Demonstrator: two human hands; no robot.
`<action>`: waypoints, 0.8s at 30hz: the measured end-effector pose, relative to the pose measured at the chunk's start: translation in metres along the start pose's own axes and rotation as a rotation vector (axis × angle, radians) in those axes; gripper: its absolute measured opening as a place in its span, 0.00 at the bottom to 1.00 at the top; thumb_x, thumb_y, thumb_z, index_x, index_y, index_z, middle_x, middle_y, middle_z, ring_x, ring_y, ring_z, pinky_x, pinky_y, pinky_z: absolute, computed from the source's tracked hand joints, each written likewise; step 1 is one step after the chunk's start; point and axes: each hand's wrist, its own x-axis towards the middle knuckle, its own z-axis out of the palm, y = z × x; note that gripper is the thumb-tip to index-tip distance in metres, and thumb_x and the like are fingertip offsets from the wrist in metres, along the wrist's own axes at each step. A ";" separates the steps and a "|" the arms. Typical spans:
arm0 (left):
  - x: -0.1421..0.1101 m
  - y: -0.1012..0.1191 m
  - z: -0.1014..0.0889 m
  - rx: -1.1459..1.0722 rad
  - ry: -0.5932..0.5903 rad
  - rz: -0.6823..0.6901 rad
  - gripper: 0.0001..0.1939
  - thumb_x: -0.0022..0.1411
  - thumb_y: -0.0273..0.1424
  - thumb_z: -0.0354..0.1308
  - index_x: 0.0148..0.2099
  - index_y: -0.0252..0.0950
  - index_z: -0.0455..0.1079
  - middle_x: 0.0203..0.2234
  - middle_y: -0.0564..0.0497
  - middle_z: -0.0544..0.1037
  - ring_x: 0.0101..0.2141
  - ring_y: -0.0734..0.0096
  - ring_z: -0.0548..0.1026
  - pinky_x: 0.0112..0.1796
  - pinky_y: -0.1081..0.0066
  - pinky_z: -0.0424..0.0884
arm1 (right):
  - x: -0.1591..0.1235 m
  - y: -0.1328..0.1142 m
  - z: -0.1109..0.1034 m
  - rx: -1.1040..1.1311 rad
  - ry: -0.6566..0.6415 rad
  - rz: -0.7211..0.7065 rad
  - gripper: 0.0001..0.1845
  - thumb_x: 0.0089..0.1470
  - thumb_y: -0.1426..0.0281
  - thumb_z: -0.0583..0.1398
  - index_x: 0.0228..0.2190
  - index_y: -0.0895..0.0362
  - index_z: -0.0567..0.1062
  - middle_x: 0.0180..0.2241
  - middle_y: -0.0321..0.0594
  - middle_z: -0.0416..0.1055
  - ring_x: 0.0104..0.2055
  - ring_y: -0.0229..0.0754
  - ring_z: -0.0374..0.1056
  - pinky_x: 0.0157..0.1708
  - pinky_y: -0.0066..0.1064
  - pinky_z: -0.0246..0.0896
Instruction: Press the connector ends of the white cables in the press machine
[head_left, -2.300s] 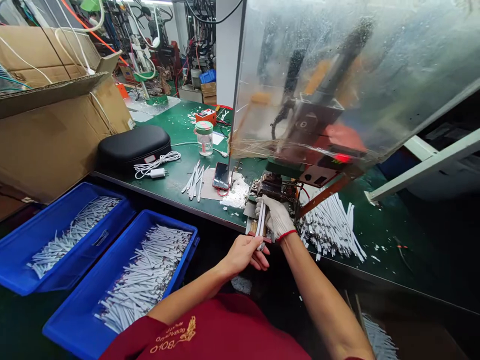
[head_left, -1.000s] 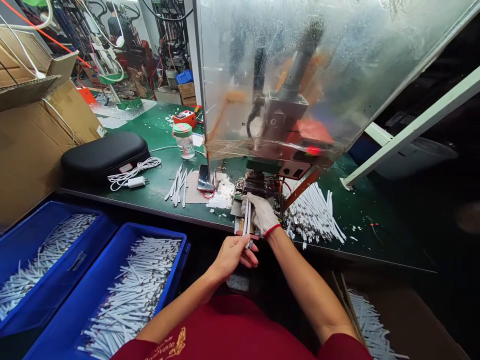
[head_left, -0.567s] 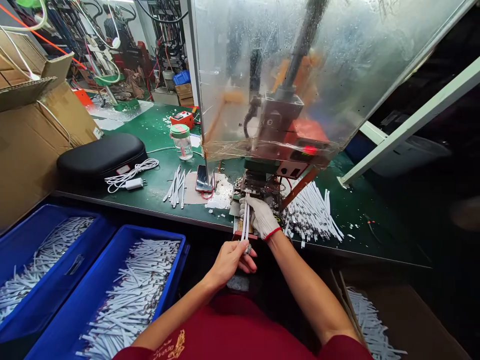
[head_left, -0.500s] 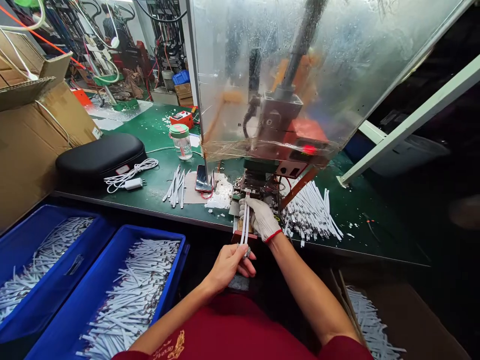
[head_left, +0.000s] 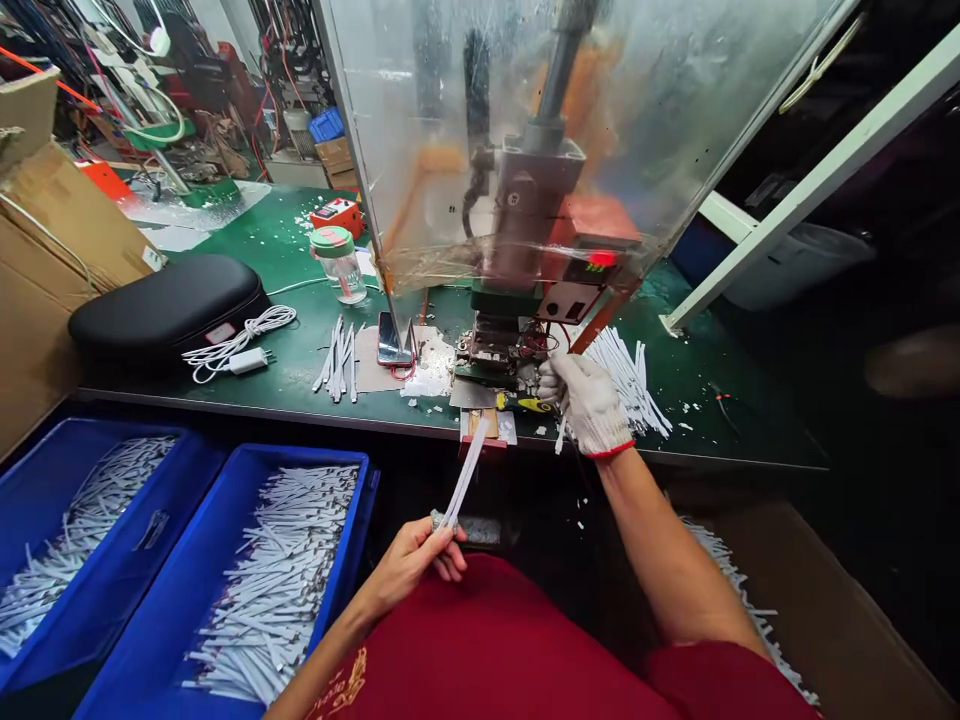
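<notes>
A flat white cable (head_left: 465, 485) is held in the air off the front edge of the desk, tilted upward, with its upper end just in front of a small fixture (head_left: 481, 432) and its metal-tipped lower end in the left hand (head_left: 409, 560).

A green work desk (head_left: 697, 380) stretches across the view. At its middle, a bench press machine (head_left: 495, 345) is set behind a clear plastic shield (head_left: 450, 130), and a red digital readout (head_left: 601, 259) is lit on the machine. Two blue plastic bins (head_left: 330, 580) packed with similar cables are placed below the desk's front edge at the left, and a cardboard box (head_left: 817, 600) is placed below it at the right.

Along the back and left of the desk are laid a black padded case (head_left: 165, 305), a coiled white charger cord (head_left: 232, 345), and a jar with a green lid (head_left: 339, 262). A small bunch of cables (head_left: 337, 360) is laid beside a smartphone (head_left: 390, 340). A larger pile of cables (head_left: 626, 370) is heaped toward the right.

The bare left hand's fingers are curled, pinching the cable against the thumb. The right hand (head_left: 589, 405) is covered by a white knit glove with a red cuff, its fingers pressed together near a yellow-and-black tool handle (head_left: 529, 404). Whether anything is gripped by them cannot be told.
</notes>
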 end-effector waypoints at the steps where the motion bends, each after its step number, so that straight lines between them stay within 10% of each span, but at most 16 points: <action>1: 0.000 -0.003 -0.002 -0.005 0.006 -0.007 0.26 0.60 0.52 0.56 0.42 0.31 0.70 0.28 0.44 0.80 0.26 0.68 0.78 0.28 0.72 0.70 | -0.008 0.002 -0.005 -0.109 -0.026 0.045 0.18 0.49 0.57 0.66 0.23 0.59 0.71 0.18 0.35 0.63 0.18 0.32 0.57 0.16 0.23 0.54; 6: 0.003 -0.007 -0.004 0.008 0.018 -0.054 0.28 0.58 0.54 0.57 0.41 0.31 0.71 0.28 0.44 0.79 0.27 0.69 0.78 0.28 0.73 0.70 | -0.050 0.016 -0.017 -0.449 -0.131 0.154 0.13 0.50 0.61 0.65 0.34 0.58 0.78 0.25 0.38 0.72 0.23 0.35 0.65 0.21 0.23 0.60; 15: 0.006 -0.010 -0.006 0.184 -0.024 -0.046 0.28 0.61 0.53 0.53 0.43 0.31 0.72 0.30 0.44 0.79 0.28 0.67 0.77 0.31 0.71 0.70 | -0.060 0.022 -0.007 -0.437 -0.455 0.215 0.15 0.52 0.59 0.64 0.34 0.59 0.80 0.21 0.35 0.67 0.18 0.29 0.51 0.14 0.22 0.40; 21: 0.008 0.038 0.017 0.366 -0.075 0.086 0.21 0.64 0.45 0.54 0.51 0.35 0.72 0.38 0.45 0.79 0.40 0.64 0.75 0.44 0.69 0.67 | -0.076 0.015 0.011 -0.516 -0.426 0.129 0.12 0.52 0.61 0.63 0.26 0.58 0.79 0.20 0.35 0.66 0.20 0.33 0.56 0.17 0.24 0.46; 24: 0.021 0.062 0.043 0.241 0.079 0.150 0.21 0.66 0.45 0.51 0.49 0.34 0.71 0.25 0.52 0.73 0.26 0.73 0.70 0.30 0.74 0.64 | -0.090 0.017 0.023 -0.566 -0.355 0.072 0.08 0.50 0.64 0.64 0.26 0.57 0.78 0.24 0.37 0.71 0.26 0.36 0.63 0.23 0.25 0.53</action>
